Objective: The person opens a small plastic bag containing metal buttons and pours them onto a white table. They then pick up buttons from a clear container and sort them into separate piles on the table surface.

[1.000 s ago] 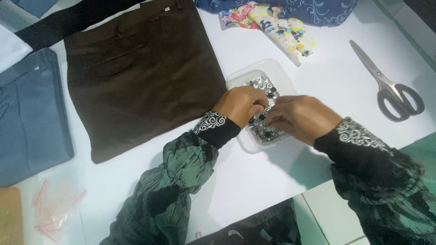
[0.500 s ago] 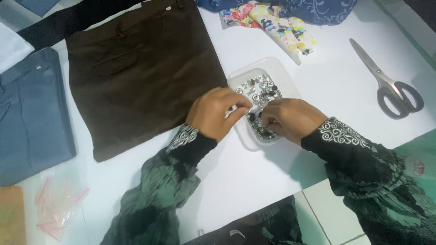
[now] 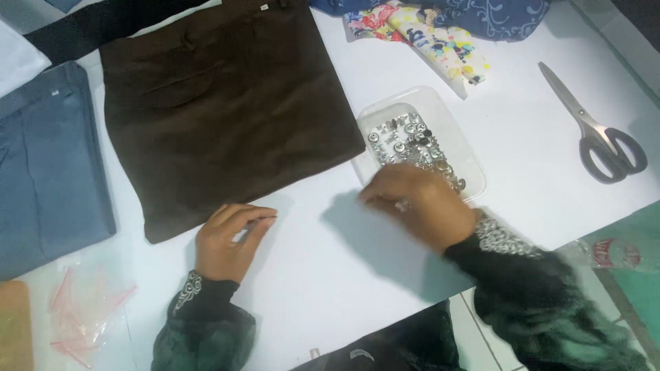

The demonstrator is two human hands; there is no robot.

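Left hand point(image 3: 227, 242) now off the tray point(image 3: 467, 159), fingertips pinched beside brown fabric point(image 3: 227, 103); right hand point(image 3: 416, 203) blurred, grip unclear.

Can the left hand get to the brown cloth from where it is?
Probably yes. The left hand rests on the white table just below the brown cloth, with only bare table between them.

White table point(image 3: 550, 172). On it: brown cloth point(image 3: 227, 103), blue cloth point(image 3: 48, 165), clear tray point(image 3: 467, 161) of metal snaps, scissors point(image 3: 598, 130), patterned fabric point(image 3: 440, 34). Clear bag point(image 3: 82, 309) at left edge.
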